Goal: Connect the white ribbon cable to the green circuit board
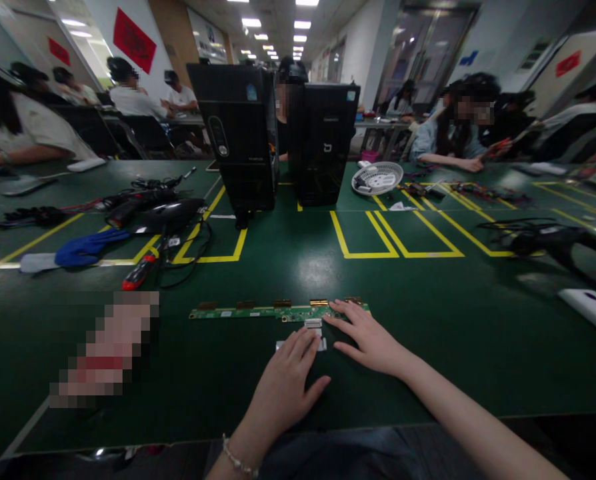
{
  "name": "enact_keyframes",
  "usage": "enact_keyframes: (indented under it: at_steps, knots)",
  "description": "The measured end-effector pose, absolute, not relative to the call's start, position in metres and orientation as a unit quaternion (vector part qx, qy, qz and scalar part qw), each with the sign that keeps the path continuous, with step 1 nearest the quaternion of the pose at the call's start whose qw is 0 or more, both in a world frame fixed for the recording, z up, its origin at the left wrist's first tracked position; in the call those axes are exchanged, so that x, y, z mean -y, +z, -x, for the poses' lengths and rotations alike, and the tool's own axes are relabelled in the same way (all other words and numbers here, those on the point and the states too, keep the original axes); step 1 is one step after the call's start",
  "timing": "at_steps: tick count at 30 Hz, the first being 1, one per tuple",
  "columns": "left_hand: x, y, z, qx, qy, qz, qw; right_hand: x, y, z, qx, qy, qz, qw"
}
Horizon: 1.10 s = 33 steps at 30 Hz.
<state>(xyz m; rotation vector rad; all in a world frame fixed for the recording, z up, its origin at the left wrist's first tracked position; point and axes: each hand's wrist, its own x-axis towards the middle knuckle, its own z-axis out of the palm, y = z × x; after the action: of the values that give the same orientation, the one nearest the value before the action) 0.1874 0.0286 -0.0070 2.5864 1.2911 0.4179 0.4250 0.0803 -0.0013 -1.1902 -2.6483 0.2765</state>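
Note:
A long, narrow green circuit board [263,313] lies flat on the green table in front of me, with several brown-gold tabs along its far edge. My right hand [365,333] rests over the board's right end, fingers spread and touching it, covering part of it. Just below the board, a pale connector [313,323] joins what looks like a flat ribbon cable [323,344]. The fingers of my left hand [291,363] lie stretched across that cable and hide much of it. A bracelet circles my left wrist.
Two black computer towers [243,140] [325,143] stand ahead. To the left lie a red-black screwdriver [141,272], a blue glove [91,247] and tangled black cables. A white basket [378,179] sits back right, beyond yellow tape lines. Other people sit around the tables.

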Motion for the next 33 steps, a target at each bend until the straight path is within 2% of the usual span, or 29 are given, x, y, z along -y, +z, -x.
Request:
enact_keyframes:
  at_steps: [33]
  knots:
    - [-0.0283,-0.0083,-0.1869,-0.440,0.153,-0.878,0.107,-0.0805,-0.0033,-0.4261,0.901,0.100,0.405,0.117]
